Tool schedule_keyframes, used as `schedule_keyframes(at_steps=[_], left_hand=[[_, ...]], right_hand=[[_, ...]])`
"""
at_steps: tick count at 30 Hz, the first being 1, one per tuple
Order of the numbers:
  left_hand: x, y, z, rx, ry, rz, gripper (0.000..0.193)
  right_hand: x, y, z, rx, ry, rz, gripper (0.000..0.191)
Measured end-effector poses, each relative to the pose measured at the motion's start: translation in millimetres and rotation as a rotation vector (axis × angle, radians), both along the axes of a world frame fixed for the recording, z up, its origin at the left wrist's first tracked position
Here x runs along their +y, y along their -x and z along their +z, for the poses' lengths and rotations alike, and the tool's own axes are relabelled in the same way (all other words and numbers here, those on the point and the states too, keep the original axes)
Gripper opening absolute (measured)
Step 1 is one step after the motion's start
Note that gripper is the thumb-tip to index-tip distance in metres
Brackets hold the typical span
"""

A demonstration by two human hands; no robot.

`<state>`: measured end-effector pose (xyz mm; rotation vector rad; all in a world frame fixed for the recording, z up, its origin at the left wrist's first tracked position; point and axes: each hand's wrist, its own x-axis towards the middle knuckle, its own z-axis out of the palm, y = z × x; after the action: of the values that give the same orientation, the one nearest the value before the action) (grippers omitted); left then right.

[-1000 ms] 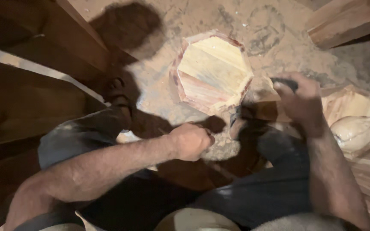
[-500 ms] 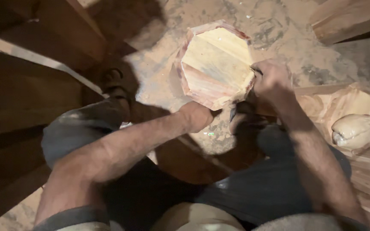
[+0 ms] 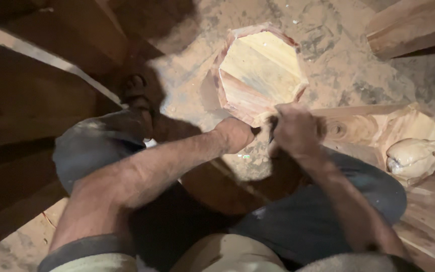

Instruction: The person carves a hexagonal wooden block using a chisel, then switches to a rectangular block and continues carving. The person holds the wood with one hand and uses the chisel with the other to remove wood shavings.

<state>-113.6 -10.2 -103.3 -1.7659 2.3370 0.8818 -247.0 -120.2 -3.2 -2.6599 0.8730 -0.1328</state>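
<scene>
- Head view: the person sits low on a dusty floor [image 3: 328, 65], knees in dark trousers spread to either side, looking straight down at both bare hands.
- The left hand [image 3: 235, 133] is curled into a closed grip at the near lower edge of an octagonal wooden block [image 3: 260, 70]; what the grip closes on is hidden under the knuckles, so I cannot tell whether it holds a tool or only presses on the wood.
- The right hand [image 3: 295, 131] sits just beside the left grip, almost touching it, fingers folded together around a thin dark tool [image 3: 270, 130] of which only a short piece shows between the two hands.
- The octagonal wooden block stands directly beyond both grips, its pale flat top face up, reddish bevelled sides below; its near edge meets the hands.
- Pale dust and chips [image 3: 250, 161] lie on the floor just under the grips, between the knees.
- Out past the right grip lies a carved wooden piece [image 3: 378, 128] with a round scroll cut, and beyond that a pale lumpy bundle [image 3: 416, 153].
- Far beyond the right grip, a squared timber beam [image 3: 414, 25] lies on the floor.
- Out past the left grip, a sandalled foot [image 3: 137, 93] rests by dark planks [image 3: 36, 95].
</scene>
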Motion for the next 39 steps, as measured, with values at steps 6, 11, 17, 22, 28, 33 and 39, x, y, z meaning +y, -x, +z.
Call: schedule_keyframes(at_steps=[6,11,17,22,28,33,39], left_hand=[[-1,3,-22,0.065,0.014,0.064,0.022],[9,-2,-25,0.028,0.126,-0.008,0.022],[24,4,4,-0.090,-0.035,-0.175,0.018],[52,20,36,0.162,-0.061,-0.163,0.016],[74,38,55,0.265,0.161,-0.247,0.022],[77,35,62,0.207,0.205,-0.262,0.020],[75,25,74,0.134,0.171,-0.287,0.022]], right_hand=[[30,-8,0,-0.205,-0.064,0.101,0.025],[35,-14,2,-0.107,-0.104,0.119,0.025],[-2,29,12,-0.340,-0.232,0.169,0.030],[-78,60,24,-0.182,-0.167,-0.210,0.024],[-86,38,12,-0.274,-0.255,-0.126,0.019],[-75,18,-11,-0.223,0.467,0.017,0.014],[-55,12,-3,-0.113,0.178,0.030,0.015]])
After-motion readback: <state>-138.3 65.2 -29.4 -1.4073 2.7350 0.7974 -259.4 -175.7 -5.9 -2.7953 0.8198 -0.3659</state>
